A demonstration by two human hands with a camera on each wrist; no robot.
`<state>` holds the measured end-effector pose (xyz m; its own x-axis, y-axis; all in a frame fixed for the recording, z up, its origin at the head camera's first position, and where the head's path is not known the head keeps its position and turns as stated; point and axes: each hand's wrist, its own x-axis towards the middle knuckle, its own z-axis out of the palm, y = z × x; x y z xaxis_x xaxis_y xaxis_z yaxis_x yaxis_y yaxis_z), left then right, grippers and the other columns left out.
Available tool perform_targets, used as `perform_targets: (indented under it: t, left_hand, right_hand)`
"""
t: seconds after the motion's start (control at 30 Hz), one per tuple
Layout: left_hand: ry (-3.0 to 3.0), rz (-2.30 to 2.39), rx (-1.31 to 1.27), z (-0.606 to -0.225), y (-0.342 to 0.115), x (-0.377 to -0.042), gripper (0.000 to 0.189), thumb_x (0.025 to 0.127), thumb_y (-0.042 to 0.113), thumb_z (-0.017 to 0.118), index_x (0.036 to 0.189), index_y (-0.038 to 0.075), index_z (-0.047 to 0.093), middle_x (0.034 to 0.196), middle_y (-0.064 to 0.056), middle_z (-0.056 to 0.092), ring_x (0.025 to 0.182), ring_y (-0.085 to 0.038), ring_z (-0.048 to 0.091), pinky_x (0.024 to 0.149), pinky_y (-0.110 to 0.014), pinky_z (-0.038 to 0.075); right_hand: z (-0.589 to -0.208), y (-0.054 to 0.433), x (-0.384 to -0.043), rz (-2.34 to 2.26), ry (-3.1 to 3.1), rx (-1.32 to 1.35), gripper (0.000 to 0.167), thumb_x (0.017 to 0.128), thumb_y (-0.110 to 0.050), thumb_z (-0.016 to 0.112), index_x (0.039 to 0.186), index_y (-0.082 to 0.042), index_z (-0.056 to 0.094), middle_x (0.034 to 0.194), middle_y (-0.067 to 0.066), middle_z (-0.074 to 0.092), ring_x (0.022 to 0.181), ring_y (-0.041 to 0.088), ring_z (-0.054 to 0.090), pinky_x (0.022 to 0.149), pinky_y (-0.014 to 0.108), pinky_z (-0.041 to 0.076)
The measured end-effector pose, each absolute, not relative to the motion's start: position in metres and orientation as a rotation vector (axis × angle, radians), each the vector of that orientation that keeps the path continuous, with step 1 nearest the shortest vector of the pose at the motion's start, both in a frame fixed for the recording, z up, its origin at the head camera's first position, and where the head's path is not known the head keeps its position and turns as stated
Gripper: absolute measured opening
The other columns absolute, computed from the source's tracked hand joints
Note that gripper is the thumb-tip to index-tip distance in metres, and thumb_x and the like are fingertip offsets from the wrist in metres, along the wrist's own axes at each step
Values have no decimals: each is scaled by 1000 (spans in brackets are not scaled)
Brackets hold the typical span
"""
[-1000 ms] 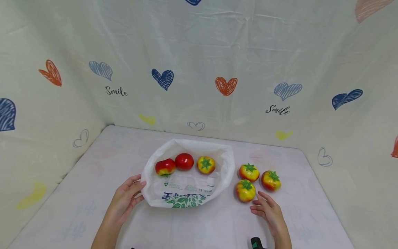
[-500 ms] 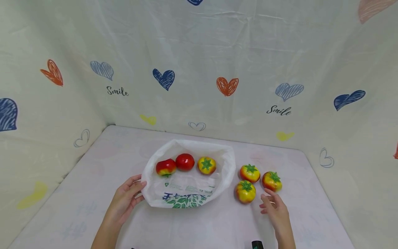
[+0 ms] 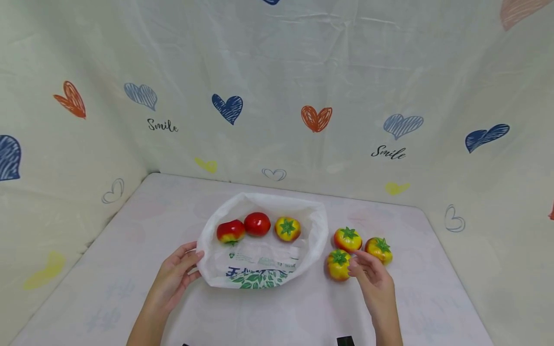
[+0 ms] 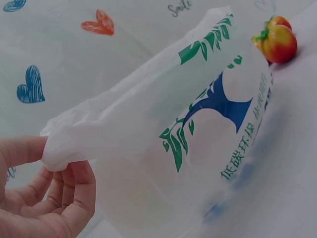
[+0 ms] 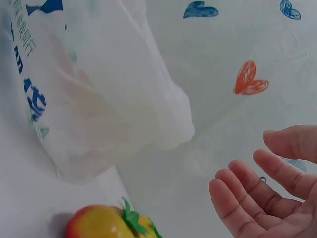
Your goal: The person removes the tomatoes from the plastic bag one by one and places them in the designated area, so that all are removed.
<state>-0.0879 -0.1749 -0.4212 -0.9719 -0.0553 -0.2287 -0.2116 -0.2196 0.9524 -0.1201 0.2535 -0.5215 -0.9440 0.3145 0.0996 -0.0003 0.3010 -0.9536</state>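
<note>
My left hand [image 3: 173,276] pinches the left rim of a white plastic bag [image 3: 319,240] between thumb and fingers. In the left wrist view the folded rim of the bag [image 4: 148,119] runs between them. The bag stands wide open, with three red-and-yellow tomato-like fruits inside; the middle fruit [image 3: 257,224] shows all red. My right hand [image 3: 375,281] has loosely bent fingers, right at the nearest fruit [image 3: 337,264] outside the bag and overlapping its right edge. Nothing shows between the fingers of the right hand [image 5: 267,193] in the right wrist view.
Two more such fruits, one at the back [image 3: 347,239] and one at the right [image 3: 379,250], sit close by on the white table cover [image 3: 259,319]. A pale curtain [image 3: 268,144] with printed hearts hangs behind the table and along its sides.
My right hand first drew right, away from the nearest fruit, then came back left and farther forward, to that fruit. The left hand and the bag have stayed in place.
</note>
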Motion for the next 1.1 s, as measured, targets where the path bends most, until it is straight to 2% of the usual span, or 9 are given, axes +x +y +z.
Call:
perform_targets:
  t: [0.13, 0.23, 0.37, 0.5, 0.6, 0.77, 0.87, 1.1]
  left_hand:
    - [1901, 2349, -334, -420, -175, -87, 14, 93, 15, 55, 104, 24, 56, 94, 10, 64, 86, -8, 61, 75, -22, 54]
    - [1898, 2349, -334, -420, -175, -87, 14, 93, 15, 55, 104, 24, 56, 94, 11, 64, 86, -8, 60, 75, -22, 54]
    - [1895, 2348, -339, -419, -174, -88, 14, 93, 15, 55, 104, 23, 56, 94, 10, 64, 86, -8, 60, 75, -22, 55]
    - [1900, 2338, -358, -418, -174, -88, 14, 93, 16, 56, 105, 23, 55, 93, 10, 64, 86, -9, 60, 76, -22, 55]
    - [1902, 2332, -369, -418, -174, -88, 14, 93, 17, 56, 106, 23, 55, 93, 10, 63, 86, -9, 60, 76, -23, 55]
    - [1896, 2334, -369, -418, -174, -88, 15, 93, 16, 56, 107, 22, 55, 94, 10, 63, 86, -9, 60, 76, -23, 55]
    - [1897, 2332, -370, -417, -174, -88, 18, 93, 16, 56, 110, 19, 53, 94, 11, 63, 86, -9, 60, 76, -23, 55]
    - [1912, 2315, -383, -416, -174, -88, 28, 93, 18, 56, 119, 11, 48, 95, 11, 63, 87, -10, 60, 77, -23, 54]
  right_hand:
    - [-475, 223, -110, 1773, -2245, -89, 39, 87, -25, 66, 121, -9, 57, 107, 10, 62, 91, 14, 62, 77, 10, 50]
    - [-425, 195, -99, 1770, -2299, -42, 36, 87, -24, 65, 119, -7, 58, 109, 11, 62, 95, 8, 61, 80, 9, 48]
    - [-380, 172, -94, 1749, -2400, -19, 37, 88, -27, 64, 118, -7, 58, 111, 11, 61, 97, 1, 59, 84, 10, 46]
    - [-362, 163, -100, 1724, -2434, 77, 33, 89, -23, 63, 117, -7, 58, 111, 10, 62, 97, 1, 59, 85, 11, 46]
    - [-353, 159, -108, 1699, -2448, 163, 31, 89, -21, 63, 116, -7, 58, 111, 8, 63, 100, 7, 60, 87, 13, 47]
    - [-338, 153, -126, 1581, -2566, 278, 29, 89, -24, 62, 114, -7, 59, 113, 7, 63, 105, 19, 60, 93, 31, 49]
    - [-332, 149, -138, 1517, -2635, 361, 28, 89, -25, 62, 112, -8, 59, 113, 8, 63, 105, 21, 59, 95, 39, 48]
    - [-327, 136, -164, 1464, -2758, 512, 28, 88, -24, 64, 112, -9, 60, 111, 10, 63, 103, 24, 57, 93, 42, 49]
